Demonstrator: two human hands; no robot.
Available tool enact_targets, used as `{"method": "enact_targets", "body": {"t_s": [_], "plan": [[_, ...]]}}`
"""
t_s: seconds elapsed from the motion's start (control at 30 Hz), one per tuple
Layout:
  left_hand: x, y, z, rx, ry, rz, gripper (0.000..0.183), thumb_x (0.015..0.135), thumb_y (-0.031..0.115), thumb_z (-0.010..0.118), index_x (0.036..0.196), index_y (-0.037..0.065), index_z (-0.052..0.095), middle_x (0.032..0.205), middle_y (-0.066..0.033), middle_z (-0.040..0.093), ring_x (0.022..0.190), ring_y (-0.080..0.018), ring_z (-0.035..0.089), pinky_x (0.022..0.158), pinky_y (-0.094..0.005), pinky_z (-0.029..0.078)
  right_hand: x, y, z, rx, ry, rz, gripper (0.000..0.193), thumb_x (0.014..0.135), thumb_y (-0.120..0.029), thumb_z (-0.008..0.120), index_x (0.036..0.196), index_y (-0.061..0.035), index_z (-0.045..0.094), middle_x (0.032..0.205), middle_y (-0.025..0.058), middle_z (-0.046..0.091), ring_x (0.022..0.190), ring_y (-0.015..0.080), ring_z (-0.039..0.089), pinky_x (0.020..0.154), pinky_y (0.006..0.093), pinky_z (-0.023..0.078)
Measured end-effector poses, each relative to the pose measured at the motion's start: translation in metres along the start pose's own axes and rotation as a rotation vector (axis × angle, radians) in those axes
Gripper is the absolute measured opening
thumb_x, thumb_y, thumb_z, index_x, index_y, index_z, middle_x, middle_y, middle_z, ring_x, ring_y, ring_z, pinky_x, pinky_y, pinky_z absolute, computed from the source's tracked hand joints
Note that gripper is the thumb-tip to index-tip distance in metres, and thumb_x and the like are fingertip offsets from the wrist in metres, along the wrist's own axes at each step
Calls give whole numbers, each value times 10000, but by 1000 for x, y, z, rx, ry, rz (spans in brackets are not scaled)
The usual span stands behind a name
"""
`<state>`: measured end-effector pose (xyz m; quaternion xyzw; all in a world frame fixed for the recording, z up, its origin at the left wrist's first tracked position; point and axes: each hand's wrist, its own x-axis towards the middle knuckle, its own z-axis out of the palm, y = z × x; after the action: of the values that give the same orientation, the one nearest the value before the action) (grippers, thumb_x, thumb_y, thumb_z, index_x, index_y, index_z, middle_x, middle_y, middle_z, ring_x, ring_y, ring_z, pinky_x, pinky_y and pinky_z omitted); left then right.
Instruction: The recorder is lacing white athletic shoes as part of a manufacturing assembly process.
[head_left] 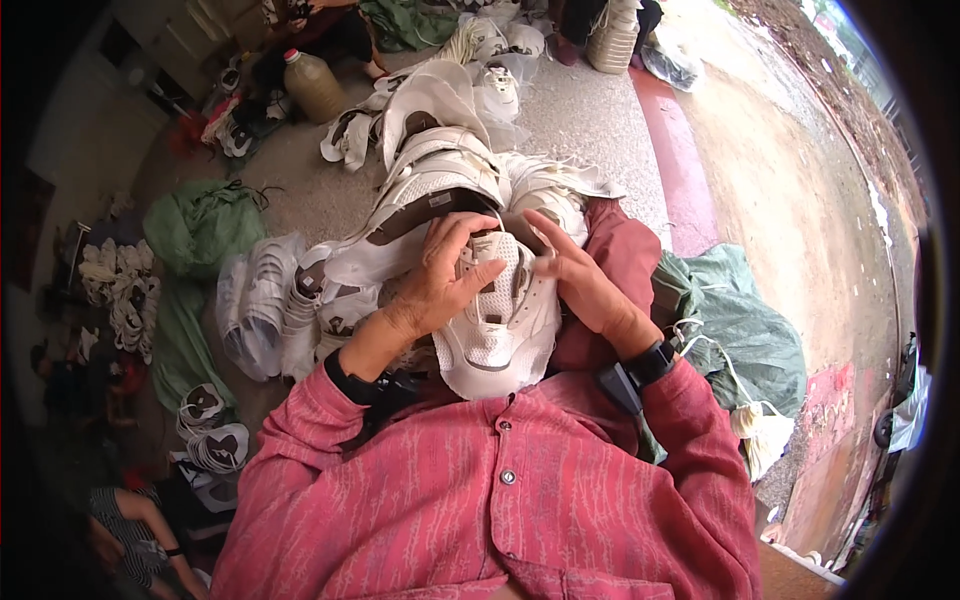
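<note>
shoe upper (494,345), one, between left hand (442,282) and right hand (592,282)

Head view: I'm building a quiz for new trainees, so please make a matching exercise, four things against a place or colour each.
1. Nearest shoe upper
2. Red-capped jug
3. Sack at left
4. Buttoned shirt

A. Pinkish red
B. Towards the back, left of centre
C. Between the left hand and right hand
D. Green

Pairs: 1-C, 2-B, 3-D, 4-A
</note>
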<state>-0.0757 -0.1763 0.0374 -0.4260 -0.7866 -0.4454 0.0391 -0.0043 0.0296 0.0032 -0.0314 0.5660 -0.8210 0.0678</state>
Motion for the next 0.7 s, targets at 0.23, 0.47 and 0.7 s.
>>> {"method": "enact_targets", "body": {"t_s": [0.23, 0.47, 0.7], "plan": [[12, -18, -1, -97, -127, -56, 304, 848, 236, 711, 1014, 25, 569, 998, -77, 560, 976, -234, 515, 896, -341, 405, -4, -7, 5, -115, 17, 16, 781, 775, -166, 650, 1483, -53, 340, 1419, 130, 427, 1309, 210, 378, 1088, 297, 270], [15, 2, 2, -723, -160, -439, 117, 889, 132, 690, 889, 81, 584, 955, 22, 535, 878, -35, 473, 779, -207, 405, -5, -10, 20, -187, 90, 62, 776, 797, -127, 613, 1493, -33, 284, 1307, 140, 498, 1138, 199, 498, 1001, 265, 355], [24, -9, 22, 37, 18, -147, 220, 774, 211, 749, 833, 42, 622, 896, -111, 596, 917, -310, 533, 814, -406, 422, -6, 6, 2, -285, 44, -62, 746, 822, -205, 515, 1499, -3, 275, 1381, 153, 466, 1224, 207, 460, 1040, 277, 335]]}}
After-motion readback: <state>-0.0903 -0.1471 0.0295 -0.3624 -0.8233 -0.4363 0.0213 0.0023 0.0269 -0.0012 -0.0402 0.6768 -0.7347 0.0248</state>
